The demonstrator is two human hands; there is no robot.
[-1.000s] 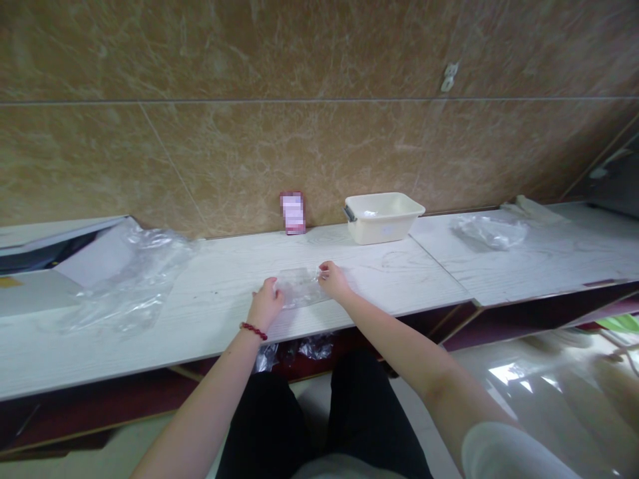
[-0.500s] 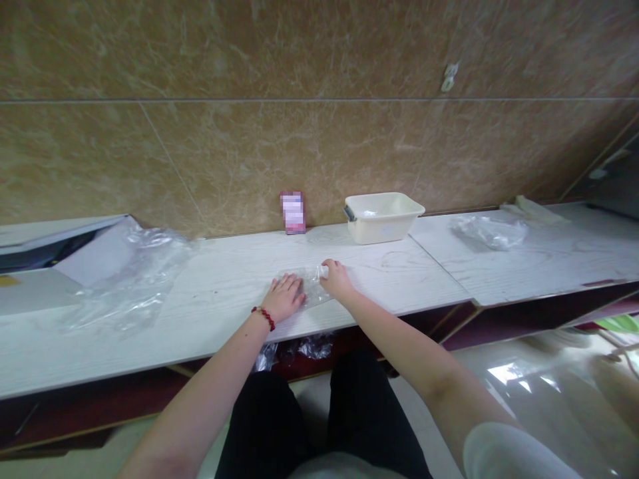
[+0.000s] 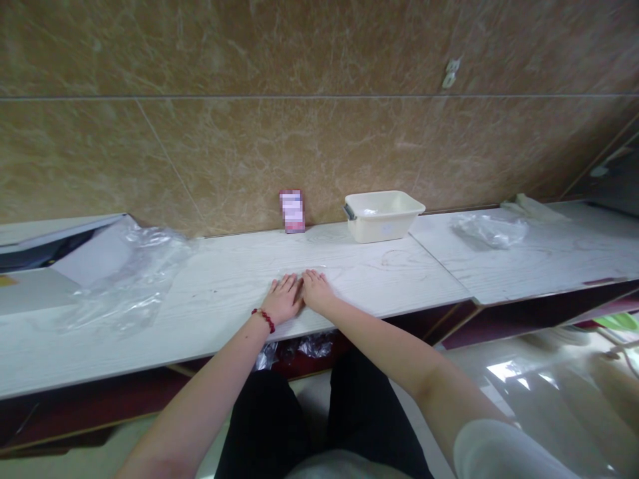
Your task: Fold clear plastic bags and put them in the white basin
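Fingers (image 3: pixel 288 285) of left hand (image 3: pixel 282 301) and right hand (image 3: pixel 316 297) open, laid flat, hands touching side by side, pressing clear bag (image 3: pixel 323 271), mostly hidden beneath, onto tabletop (image 3: pixel 219 299) near front edge, tub (image 3: pixel 383 216) and card (image 3: pixel 292 211) behind by wall, crumpled plastic (image 3: pixel 134 279) well left.

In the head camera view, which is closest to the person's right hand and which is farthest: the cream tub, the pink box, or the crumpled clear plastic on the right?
1. Pink box: at the wall, just beyond the right hand, slightly left.
2. Cream tub: at the wall, off to the right.
3. Crumpled clear plastic: far right, on the next tabletop.
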